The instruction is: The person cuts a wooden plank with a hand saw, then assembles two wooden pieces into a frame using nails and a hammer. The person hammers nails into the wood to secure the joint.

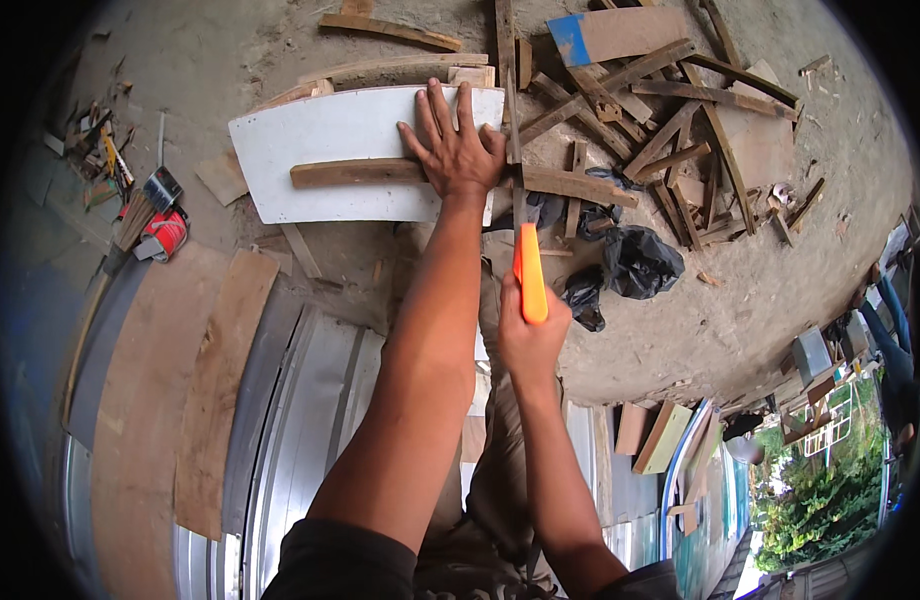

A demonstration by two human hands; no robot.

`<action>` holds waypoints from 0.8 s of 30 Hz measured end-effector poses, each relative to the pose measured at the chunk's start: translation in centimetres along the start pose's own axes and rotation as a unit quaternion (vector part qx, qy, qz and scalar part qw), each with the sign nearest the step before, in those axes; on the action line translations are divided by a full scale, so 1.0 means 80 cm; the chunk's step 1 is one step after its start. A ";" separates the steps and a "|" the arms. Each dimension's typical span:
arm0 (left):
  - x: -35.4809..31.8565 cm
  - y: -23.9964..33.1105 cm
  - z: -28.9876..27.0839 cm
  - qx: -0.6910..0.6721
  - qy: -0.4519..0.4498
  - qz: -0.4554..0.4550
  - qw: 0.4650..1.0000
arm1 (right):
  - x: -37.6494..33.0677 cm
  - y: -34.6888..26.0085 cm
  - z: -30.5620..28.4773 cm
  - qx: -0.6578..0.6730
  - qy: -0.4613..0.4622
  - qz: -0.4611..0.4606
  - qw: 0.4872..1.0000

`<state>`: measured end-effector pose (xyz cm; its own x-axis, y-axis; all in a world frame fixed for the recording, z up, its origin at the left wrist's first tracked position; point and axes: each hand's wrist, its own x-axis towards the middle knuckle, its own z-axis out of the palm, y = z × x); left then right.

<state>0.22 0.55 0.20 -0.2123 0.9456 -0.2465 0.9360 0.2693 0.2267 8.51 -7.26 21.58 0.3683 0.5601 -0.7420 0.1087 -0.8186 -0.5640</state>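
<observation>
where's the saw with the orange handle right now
In the head view the saw is just right of centre, its orange handle gripped in the right hand. Its blade runs up to the wooden strip beside the left hand, which presses that strip onto the white board.

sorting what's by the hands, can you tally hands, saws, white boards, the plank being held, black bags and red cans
hands: 2, left hand, right hand
saw, orange handle: 1
white board: 1
plank under the left hand: 1
black bags: 2, as far as I can tell
red can: 1
total: 8
</observation>
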 end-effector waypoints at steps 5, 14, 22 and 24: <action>-0.001 -0.003 -0.001 -0.016 0.006 -0.005 1.000 | -0.136 0.025 -0.052 -0.046 0.000 -0.063 0.997; 0.000 -0.006 0.004 -0.016 0.002 0.000 1.000 | -0.007 0.031 0.014 -0.008 -0.005 -0.071 0.997; -0.006 -0.028 -0.024 -0.134 0.027 0.041 0.990 | -0.021 0.027 0.021 -0.034 0.016 -0.098 0.995; -0.015 -0.040 -0.049 -0.116 0.018 0.016 0.993 | -0.019 0.029 0.021 -0.011 0.011 -0.088 0.996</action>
<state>-3.66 -0.76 3.47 -0.1973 0.9590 -0.2033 0.8533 0.2701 0.4461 6.67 -9.75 20.79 0.3612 0.6929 -0.6241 0.1939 -0.7104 -0.6765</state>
